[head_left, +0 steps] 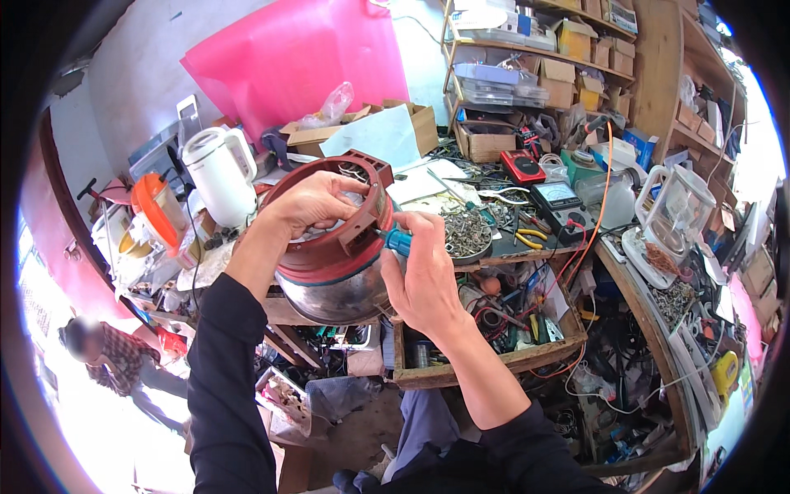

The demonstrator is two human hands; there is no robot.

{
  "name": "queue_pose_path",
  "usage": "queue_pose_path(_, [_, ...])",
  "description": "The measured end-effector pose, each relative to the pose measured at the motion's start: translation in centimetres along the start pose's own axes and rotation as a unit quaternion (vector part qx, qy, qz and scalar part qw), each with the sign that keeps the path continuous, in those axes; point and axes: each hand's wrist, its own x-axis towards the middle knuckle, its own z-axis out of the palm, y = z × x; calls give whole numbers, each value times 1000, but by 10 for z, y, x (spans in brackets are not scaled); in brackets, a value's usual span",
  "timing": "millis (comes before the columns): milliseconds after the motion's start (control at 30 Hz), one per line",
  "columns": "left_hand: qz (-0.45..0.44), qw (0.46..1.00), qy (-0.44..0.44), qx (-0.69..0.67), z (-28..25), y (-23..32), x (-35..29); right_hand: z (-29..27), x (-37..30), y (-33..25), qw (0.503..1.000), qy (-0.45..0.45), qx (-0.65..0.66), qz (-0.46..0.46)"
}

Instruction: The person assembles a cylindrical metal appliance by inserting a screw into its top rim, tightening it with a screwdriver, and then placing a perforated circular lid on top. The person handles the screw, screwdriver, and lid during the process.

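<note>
A round appliance (321, 265) with a red-brown plastic housing and a shiny metal lower body sits at the front edge of the cluttered bench. My left hand (317, 204) reaches over its rim, fingers curled and gripping the housing; their tips are partly hidden inside. Wires show in the opening. In my right hand (428, 284) is a screwdriver with a teal handle (398, 241), pointed at a slot in the housing's right side. Its tip is hidden from view.
An open wooden drawer (494, 356) of tools juts out below the bench. To the right lie a tray of screws (467, 235), pliers (531, 239) and a multimeter (561, 210). A white jug (220, 174) stands left. Another person (115, 358) is at lower left.
</note>
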Motion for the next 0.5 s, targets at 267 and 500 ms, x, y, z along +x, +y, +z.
queue_pose_path(267, [3, 1000, -6, -13, -2, -4, 1, 1, -3, -2, 998, -35, -13, 46])
queue_pose_path(500, [1, 1000, -6, -8, -5, -2, -1, 3, -8, 8, 995, -72, -16, 66])
